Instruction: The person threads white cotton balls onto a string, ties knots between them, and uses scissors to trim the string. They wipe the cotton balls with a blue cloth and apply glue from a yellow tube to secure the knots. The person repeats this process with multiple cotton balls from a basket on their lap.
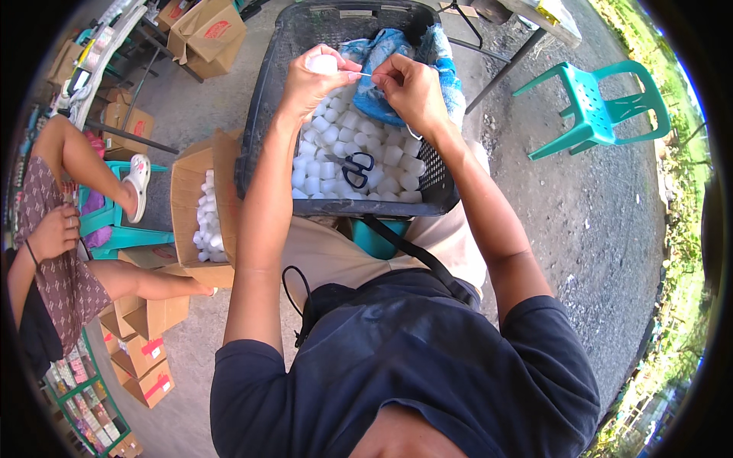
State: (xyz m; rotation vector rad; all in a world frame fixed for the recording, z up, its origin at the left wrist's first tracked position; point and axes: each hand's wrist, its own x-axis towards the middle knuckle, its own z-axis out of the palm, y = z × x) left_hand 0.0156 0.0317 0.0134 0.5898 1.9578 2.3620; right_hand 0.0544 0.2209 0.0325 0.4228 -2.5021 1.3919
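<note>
Over a black plastic basket [258,153] in front of me, both my hands work close together. My left hand [301,80] is closed round a small white cylindrical piece [323,64], which may be a spool. A thin white strand [366,74] stretches from its fingertips to my right hand [410,85], which pinches the other end. Many similar white pieces [328,137] fill the basket below. Scissors with dark handles [356,168] lie on top of them. A blue and white cloth [382,53] is bunched behind and under my right hand.
At my left stands an open cardboard box [191,195] holding more white pieces [208,221]. Another person [57,183] sits beside it, a leg reaching toward it. Stacked boxes [206,38] are at far left. A green plastic chair [595,107] stands at right, near a table leg [504,72].
</note>
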